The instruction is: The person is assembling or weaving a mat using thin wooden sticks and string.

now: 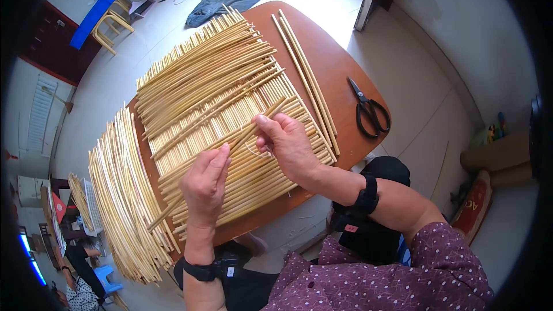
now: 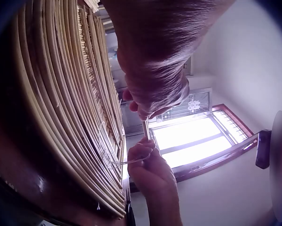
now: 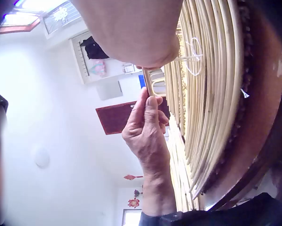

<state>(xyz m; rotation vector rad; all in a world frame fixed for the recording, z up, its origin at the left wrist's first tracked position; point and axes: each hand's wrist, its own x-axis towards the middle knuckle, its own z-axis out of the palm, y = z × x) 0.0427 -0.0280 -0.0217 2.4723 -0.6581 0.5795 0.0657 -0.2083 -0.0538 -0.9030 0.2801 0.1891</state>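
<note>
Thin straw-coloured sticks [image 1: 201, 92] lie in crossed layers on a brown table [image 1: 351, 126]. Above them the left hand [image 1: 203, 184] pinches a stick [image 1: 237, 143] between thumb and fingers. The right hand [image 1: 291, 147] pinches the same stick farther along, with white string [image 1: 252, 148] looped at its fingers. In the left wrist view a short piece of stick [image 2: 146, 128] shows between the left hand [image 2: 155, 89] and the right hand [image 2: 152, 174]. The right wrist view shows the string [image 3: 193, 57] hanging in front of the sticks.
Black scissors [image 1: 368, 109] and a few separate sticks [image 1: 305, 75] lie on the table's right side. Another stick bundle [image 1: 124, 196] is at the left. A dark cloth [image 1: 242, 1] lies on the floor beyond. Another person [image 1: 80, 288] is at the lower left.
</note>
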